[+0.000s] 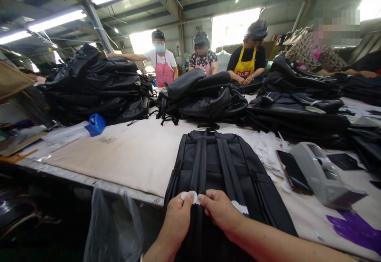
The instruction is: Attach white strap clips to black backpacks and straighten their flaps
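Observation:
A black backpack (pixel 220 166) lies flat on the table in front of me, straps up and running away from me. My left hand (pixel 177 224) and my right hand (pixel 220 210) meet over its near end. Both pinch a small round white sticker (pixel 192 195) between thumb and fingers. Under my right hand a strip of more white stickers (pixel 240 207) shows against the black fabric.
A beige cloth-covered table (pixel 133 155) holds heaps of black backpacks (pixel 98 83) at the back. A phone (pixel 293 171), a grey hand tool (pixel 323 176), white stickers (pixel 266 149) and a blue tape dispenser (pixel 95 124) lie around. Several aproned people stand across the table.

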Motion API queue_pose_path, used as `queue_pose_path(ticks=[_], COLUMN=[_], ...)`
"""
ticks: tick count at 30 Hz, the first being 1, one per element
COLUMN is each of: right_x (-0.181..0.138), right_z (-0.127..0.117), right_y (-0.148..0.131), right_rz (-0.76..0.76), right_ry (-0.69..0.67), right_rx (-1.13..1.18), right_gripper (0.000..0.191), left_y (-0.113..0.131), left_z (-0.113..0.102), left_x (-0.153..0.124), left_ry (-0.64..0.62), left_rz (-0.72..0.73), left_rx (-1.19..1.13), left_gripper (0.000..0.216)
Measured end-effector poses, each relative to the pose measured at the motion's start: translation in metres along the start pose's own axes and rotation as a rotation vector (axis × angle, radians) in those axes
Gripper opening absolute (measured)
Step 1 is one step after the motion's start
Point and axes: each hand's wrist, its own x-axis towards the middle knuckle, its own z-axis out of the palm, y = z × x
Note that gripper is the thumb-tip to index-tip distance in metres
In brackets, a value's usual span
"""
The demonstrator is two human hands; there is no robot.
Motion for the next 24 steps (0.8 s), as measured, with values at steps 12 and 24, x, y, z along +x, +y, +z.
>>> queue_pose_path(ticks=[12,24], right_x=[-0.008,0.003], right_z=[-0.001,0.003], right_y=[-0.009,0.010], right_rz=[0.224,-0.109], right_ry=[-0.016,0.093], right_rx=[0.089,0.038], right_gripper=[0.047,0.042], left_y=[0.001,0.005], left_z=[-0.005,-0.003], left_x=[0.002,0.003], left_ry=[-0.047,-0.094], left_rz=[0.042,-0.129], left_rx=[0.096,-0.203], left_gripper=[0.045,0.047])
